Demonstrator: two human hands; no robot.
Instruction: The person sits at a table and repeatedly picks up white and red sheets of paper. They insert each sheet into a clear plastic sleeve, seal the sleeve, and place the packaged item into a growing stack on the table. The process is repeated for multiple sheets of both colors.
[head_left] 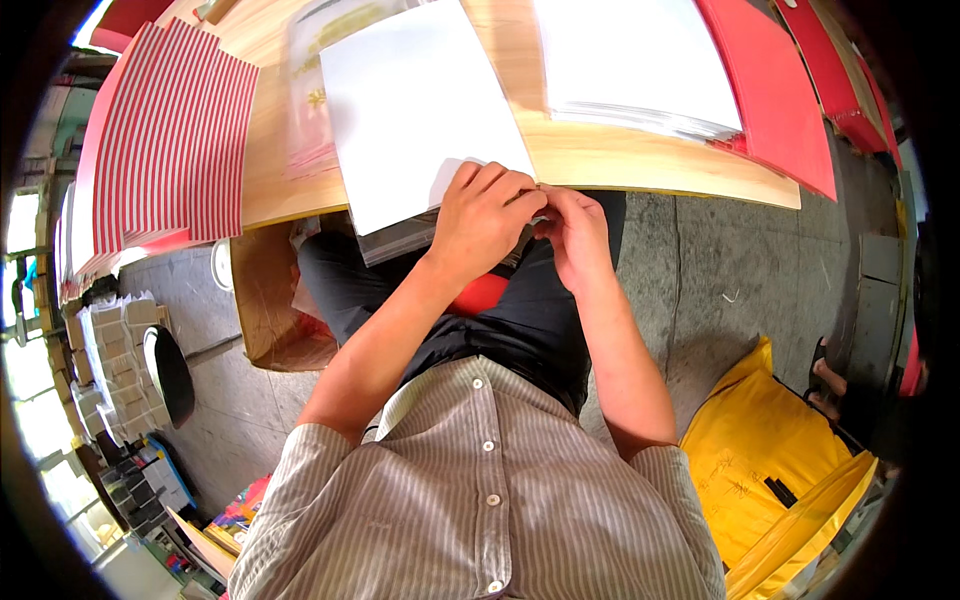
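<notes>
A large white sheet [420,110] lies at a slant on the table, its lower edge reaching over the near side. The edge of a clear plastic sleeve [398,240] sticks out beneath it. My left hand [482,215] rests on the sheet's near right corner with its fingers bent and closed there. Beside it, my right hand [580,235] has thumb and fingers pinched together, meeting the left fingertips at that corner. What the right fingertips pinch is too small to make out.
Red-and-white striped stacks [180,140] stand on the left of the wooden table [275,180]. Clear sleeves [308,110] lie behind the sheet. To the right are a white stack [640,70] and red sheets [780,110]. A cardboard box [265,300] and a yellow bag [760,450] are below.
</notes>
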